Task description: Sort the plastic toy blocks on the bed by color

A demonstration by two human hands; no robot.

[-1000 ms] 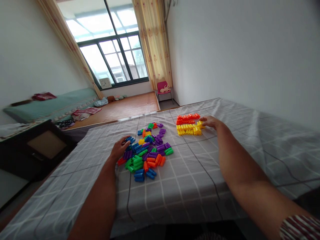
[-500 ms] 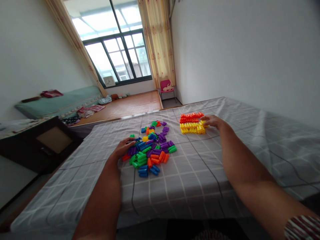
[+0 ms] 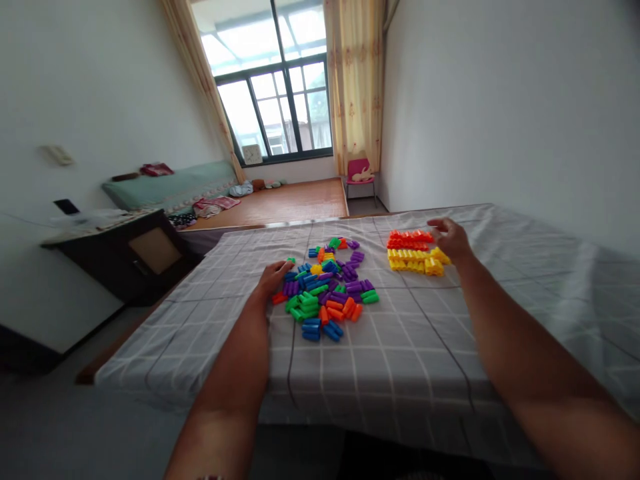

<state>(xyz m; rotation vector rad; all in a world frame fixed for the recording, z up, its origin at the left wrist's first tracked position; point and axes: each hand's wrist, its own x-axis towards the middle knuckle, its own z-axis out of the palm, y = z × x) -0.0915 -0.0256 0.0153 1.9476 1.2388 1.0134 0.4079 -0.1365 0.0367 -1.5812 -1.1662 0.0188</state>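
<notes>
A loose pile of short plastic tube-like toy pieces [image 3: 325, 287] in blue, green, purple and orange lies on the checked grey cloth [image 3: 380, 360]. My left hand [image 3: 274, 277] rests at the pile's left edge, fingers loosely stretched beside blue and purple pieces; nothing shows held in it. To the right, red pieces [image 3: 407, 240] stand in a row behind a row of yellow pieces [image 3: 413, 260]. My right hand [image 3: 451, 238] hovers at the right end of these rows, fingertips by the red ones and thumb apart from the fingers. It appears to hold nothing.
Beyond the cloth-covered surface lies a low brown platform [image 3: 300, 200] with clothes, under a window [image 3: 280, 100]. A pink chair [image 3: 359, 170] stands by the curtain. A dark cabinet [image 3: 145, 250] is at left, a white wall [image 3: 500, 113] at right.
My view has swung left. My right hand has moved from the yellow pieces back towards the red row's end. My left hand has drawn back slightly at the pile's left edge.
</notes>
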